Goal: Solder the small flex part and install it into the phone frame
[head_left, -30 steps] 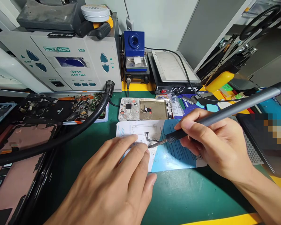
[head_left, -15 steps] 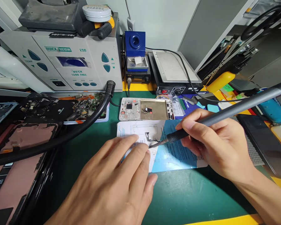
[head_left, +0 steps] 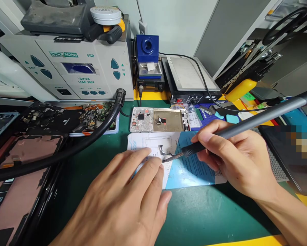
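My right hand grips a soldering iron like a pen, its tip pointing left and down. That tip meets the end of a small black flex cable, close to my left index fingertip. The cable lies on a white and blue printed card. My left hand rests palm down with its fingers stretched forward, the fingertips pressing on the card beside the iron's tip. Whether a fingertip covers part of the cable I cannot tell. Just behind the card lies a silver phone frame.
A hot air station stands at the back left, its black hose curving across the left side. Behind the frame are a blue iron stand and a heating plate. Phone parts lie left; a dark phone screen lies right.
Almost nothing differs. Both hands, the soldering iron and the flex cable keep their places, with only a very slight shift of the view.
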